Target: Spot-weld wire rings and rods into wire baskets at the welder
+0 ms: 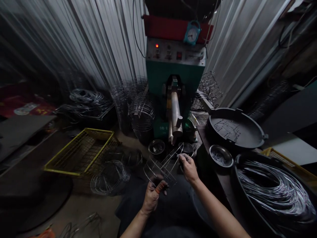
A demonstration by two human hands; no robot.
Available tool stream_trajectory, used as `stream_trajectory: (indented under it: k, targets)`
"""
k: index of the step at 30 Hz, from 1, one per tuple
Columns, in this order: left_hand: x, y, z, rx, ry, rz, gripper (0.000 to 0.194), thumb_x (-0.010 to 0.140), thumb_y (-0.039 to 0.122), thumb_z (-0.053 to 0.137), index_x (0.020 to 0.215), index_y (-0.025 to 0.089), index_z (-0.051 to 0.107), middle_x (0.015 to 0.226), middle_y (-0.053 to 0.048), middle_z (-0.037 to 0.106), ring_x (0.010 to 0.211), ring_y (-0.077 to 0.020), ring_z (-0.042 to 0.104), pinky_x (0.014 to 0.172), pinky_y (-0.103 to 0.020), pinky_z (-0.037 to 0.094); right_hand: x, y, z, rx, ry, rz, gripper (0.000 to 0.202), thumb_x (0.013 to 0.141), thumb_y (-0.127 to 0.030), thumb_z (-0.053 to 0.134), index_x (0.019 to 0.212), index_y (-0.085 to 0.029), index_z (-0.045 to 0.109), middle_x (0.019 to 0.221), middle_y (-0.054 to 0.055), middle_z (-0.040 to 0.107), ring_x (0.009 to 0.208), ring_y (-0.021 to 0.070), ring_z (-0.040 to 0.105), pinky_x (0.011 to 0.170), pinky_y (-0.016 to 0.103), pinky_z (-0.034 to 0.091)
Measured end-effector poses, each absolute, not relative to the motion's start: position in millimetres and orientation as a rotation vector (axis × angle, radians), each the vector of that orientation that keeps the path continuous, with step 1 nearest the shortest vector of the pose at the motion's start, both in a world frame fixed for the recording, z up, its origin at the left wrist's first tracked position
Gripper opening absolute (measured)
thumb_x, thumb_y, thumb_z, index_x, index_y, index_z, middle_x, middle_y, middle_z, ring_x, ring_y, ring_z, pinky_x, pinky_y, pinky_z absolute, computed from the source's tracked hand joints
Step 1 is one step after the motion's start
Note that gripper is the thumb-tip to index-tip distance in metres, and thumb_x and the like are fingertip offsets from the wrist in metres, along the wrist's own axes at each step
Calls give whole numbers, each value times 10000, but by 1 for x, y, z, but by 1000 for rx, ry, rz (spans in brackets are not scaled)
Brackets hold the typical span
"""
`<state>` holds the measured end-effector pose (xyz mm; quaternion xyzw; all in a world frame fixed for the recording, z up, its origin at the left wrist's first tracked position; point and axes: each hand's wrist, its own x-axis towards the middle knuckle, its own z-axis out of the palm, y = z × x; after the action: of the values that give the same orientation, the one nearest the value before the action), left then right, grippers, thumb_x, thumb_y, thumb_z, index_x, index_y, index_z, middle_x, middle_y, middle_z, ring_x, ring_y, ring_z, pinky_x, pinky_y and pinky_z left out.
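A frame of bent metal wire (160,168) is held up in front of me, tilted, with crossing straight wires and a curved outer edge. My left hand (154,195) is closed on its lower edge, with something orange around the thumb. Pinched at its upper right side is my right hand (188,167), fingers closed on the wire. Just beyond the frame, the metal arms (176,114) of a green machine (158,74) point down toward me. A small bowl of metal pieces (157,147) sits below those arms.
To the right are a black pan (257,142) with wire pieces, a steel bowl (221,156) of small parts and a tub (239,188) of wire rings. On the left, a yellow basket (83,172) stands near wire coils (110,178). Stacked wire cages (141,110) flank the machine.
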<state>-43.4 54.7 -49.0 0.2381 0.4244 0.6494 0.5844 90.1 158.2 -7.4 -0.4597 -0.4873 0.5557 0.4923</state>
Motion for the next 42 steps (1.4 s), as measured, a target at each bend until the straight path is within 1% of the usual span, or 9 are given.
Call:
stream_trajectory:
  k: [13,21,30,32,34,36,38,40,42]
  targets:
    - [-51,71,-40,490,1014,1501,358,610,299,713,868,166,505,638,15,573,569,-126,571,397,-184,416,79,178,-5,-966,-1074,1468,260,710,-406,599,650,-161,540,566,-33,443,506,81,378,486,210,298]
    - [-50,81,-29,554,1008,1534,324,617,309,705,837,170,512,629,24,565,552,-114,557,384,-176,407,75,193,-3,-914,-976,1558,253,663,-373,649,626,-147,540,538,-44,441,475,62,373,450,187,296]
    - [-43,78,-8,465,1015,1520,333,635,299,691,873,177,493,657,19,571,540,-109,564,383,-163,374,74,200,1,-991,-917,1597,277,608,-402,677,644,-145,579,549,-36,487,452,62,404,438,195,337]
    - [-40,78,-7,466,1030,1538,319,636,298,690,857,172,496,645,19,568,532,-105,557,384,-161,371,78,198,1,-1028,-983,1583,294,633,-429,653,677,-145,593,570,-27,509,480,73,441,470,202,369]
    - [-37,78,-9,469,1037,1572,316,626,295,696,845,173,503,639,23,566,526,-100,549,390,-162,377,87,190,1,-1057,-1168,1568,322,676,-454,608,778,-149,617,649,0,571,563,103,508,555,232,422]
    - [-35,78,-14,477,1031,1618,320,613,293,706,841,177,514,652,25,569,534,-99,547,402,-165,389,99,174,1,-1059,-1466,1556,348,704,-445,588,913,-167,620,805,32,626,720,147,564,688,279,447]
    - [-34,78,-19,482,1021,1659,320,609,288,708,847,181,522,666,25,573,548,-101,551,413,-168,399,108,155,-1,-1030,-1751,1532,343,726,-414,580,987,-192,610,934,44,633,864,181,565,794,313,429]
    - [-35,78,-22,484,1008,1677,314,618,283,700,859,184,524,669,25,574,553,-102,553,416,-171,402,112,138,-5,-1010,-1908,1481,310,756,-402,548,983,-201,619,964,46,633,909,193,560,827,323,419]
    - [-36,79,-23,491,997,1684,311,623,278,697,864,185,523,665,26,572,552,-102,551,418,-173,402,111,130,-9,-1013,-1930,1429,308,784,-415,503,962,-198,629,915,46,643,858,191,576,791,318,439]
